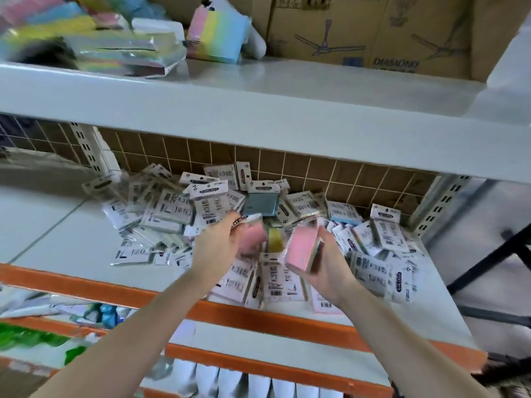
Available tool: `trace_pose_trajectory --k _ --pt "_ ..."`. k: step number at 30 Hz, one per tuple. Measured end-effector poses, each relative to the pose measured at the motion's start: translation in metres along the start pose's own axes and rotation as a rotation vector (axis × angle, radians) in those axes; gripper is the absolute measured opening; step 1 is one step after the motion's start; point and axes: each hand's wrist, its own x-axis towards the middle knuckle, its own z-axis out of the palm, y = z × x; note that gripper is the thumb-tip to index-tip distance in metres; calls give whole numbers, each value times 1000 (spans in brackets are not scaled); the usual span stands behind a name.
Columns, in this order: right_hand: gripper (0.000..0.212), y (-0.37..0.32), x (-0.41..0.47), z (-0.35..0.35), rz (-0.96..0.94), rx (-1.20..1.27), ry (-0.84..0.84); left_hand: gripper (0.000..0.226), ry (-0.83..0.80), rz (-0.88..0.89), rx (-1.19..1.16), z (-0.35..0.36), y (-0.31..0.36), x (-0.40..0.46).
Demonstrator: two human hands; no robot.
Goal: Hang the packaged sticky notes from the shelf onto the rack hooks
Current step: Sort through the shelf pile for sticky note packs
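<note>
Sticky-note packs (258, 219), heaped on the middle shelf (57, 225) from its back wall to its orange front edge, toward the right end. My left hand (222, 239) has its fingers curled round 1 pink pack (253, 235), header card uppermost, above the centre of the heap. My right hand (327, 268) grips a stack of packs (303, 249), pink face showing, fingers wrapped about its edge; how many packs it holds I cannot tell. Both hands are blurred.

Step in hand, as I judge it: gathering packs from the shelf before hanging. No rack hooks are in view, so the next move calls for carrying the packs away from the shelf, turning each header card up, and finding its hang hole.

Containers: cardboard boxes (373, 30) stand at the back of the upper shelf (258, 110), closed, contents unseen. Pastel note blocks (218, 33) lie loose at that shelf's left end.
</note>
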Motion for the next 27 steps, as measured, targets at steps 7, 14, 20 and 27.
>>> trace_pose_trajectory --k 7,14,20,27 --pt "56 20 1 -7 -89 120 162 26 -64 -14 -150 12 0 5" --pt "42 26 -5 -14 -329 -723 487 37 -163 -106 -189 30 -12 -3" --pt "49 6 -5 -21 -82 -1174 469 37 -268 -123 -113 35 -19 -1" --pt "59 -16 -10 -13 40 -1233 189 32 -280 -107 -170 28 -16 -4"
